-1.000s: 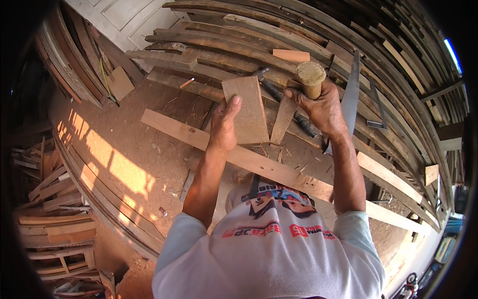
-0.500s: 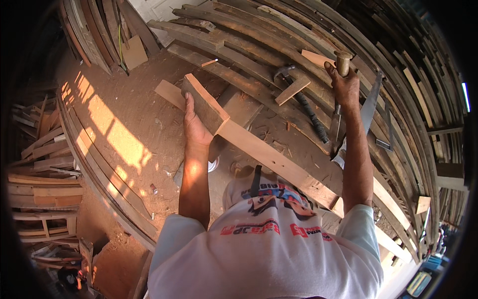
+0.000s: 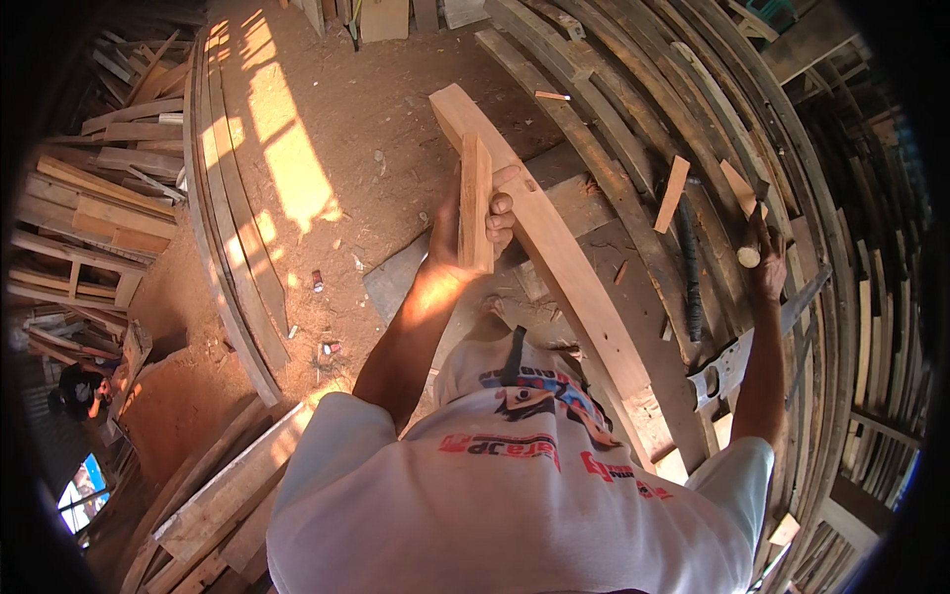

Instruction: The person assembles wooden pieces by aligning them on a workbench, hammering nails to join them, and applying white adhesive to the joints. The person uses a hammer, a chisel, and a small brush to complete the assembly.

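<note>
My left hand [image 3: 451, 244] is wrapped round a short, thick wooden block [image 3: 476, 198], its fingertips showing on the far side. The block stands against the left side of a long pale plank [image 3: 579, 272], which runs diagonally from my torso away from me and has small slots cut in it. Out to the right, my right hand [image 3: 769, 265] grips a chisel [image 3: 748, 257]; its round wooden handle end faces me and its dark blade points away. Beside that hand lies a hammer [image 3: 690, 277] with a black handle, its head partly hidden by a small wood offcut [image 3: 673, 194].
A handsaw [image 3: 807, 299] lies beneath my right forearm. Long curved boards [image 3: 604, 158] are stacked to the right. Stacked lumber [image 3: 109, 213] fills the left side. Sawdust covers the floor [image 3: 386, 119]. Another person [image 3: 81, 388] is at the far left.
My view has turned to the right. My left hand has turned the block more upright beside the plank. The chisel in my right hand has swung from blade down to blade pointing away.
</note>
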A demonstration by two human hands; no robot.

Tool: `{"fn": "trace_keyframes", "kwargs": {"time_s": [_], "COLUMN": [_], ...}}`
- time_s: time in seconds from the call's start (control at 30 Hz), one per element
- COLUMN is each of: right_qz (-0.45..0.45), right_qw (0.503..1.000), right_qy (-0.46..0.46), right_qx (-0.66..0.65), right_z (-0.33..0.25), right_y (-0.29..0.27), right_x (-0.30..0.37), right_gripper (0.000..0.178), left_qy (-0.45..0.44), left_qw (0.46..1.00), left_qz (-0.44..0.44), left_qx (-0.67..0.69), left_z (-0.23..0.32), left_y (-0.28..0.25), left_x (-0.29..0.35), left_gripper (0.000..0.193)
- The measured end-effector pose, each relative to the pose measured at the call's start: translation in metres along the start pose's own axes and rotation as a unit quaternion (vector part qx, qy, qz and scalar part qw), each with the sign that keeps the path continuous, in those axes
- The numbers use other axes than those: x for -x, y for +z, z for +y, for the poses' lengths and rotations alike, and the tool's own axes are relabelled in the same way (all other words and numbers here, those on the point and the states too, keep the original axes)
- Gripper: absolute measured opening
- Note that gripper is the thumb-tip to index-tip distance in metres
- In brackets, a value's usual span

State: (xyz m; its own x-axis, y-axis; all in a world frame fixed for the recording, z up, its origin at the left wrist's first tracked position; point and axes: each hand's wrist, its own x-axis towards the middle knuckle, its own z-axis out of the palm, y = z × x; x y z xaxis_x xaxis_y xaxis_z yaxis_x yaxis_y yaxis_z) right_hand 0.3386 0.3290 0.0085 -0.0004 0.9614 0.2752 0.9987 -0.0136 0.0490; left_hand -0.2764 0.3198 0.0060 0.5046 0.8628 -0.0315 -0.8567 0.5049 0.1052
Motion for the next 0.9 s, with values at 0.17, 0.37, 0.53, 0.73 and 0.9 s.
{"fn": "trace_keyframes", "kwargs": {"time_s": [0.17,0.37,0.53,0.73,0.9], "right_qz": [-0.013,0.080,0.122,-0.149,-0.144], "right_qw": [0.993,0.984,0.930,0.791,0.792], "right_qy": [-0.045,0.133,0.192,0.086,0.123], "right_qx": [-0.109,-0.092,-0.288,-0.587,-0.581], "right_z": [-0.023,-0.023,-0.206,-0.361,-0.382], "right_y": [-0.015,-0.034,-0.116,-0.150,-0.150], "right_x": [-0.013,0.002,0.042,0.114,0.160], "right_gripper": [0.066,0.051,0.044,0.066,0.064], "left_qy": [-0.034,-0.039,-0.007,-0.021,0.030], "left_qw": [0.999,0.996,0.998,0.990,0.926], "left_qz": [-0.023,-0.050,-0.016,0.065,0.169], "left_qx": [0.028,0.059,0.061,-0.121,-0.336], "left_z": [0.002,-0.004,-0.019,-0.047,-0.096], "left_y": [-0.010,-0.026,-0.043,-0.022,0.041], "left_x": [0.016,0.009,0.011,0.008,0.033], "left_gripper": [0.084,0.075,0.067,0.061,0.063]}}
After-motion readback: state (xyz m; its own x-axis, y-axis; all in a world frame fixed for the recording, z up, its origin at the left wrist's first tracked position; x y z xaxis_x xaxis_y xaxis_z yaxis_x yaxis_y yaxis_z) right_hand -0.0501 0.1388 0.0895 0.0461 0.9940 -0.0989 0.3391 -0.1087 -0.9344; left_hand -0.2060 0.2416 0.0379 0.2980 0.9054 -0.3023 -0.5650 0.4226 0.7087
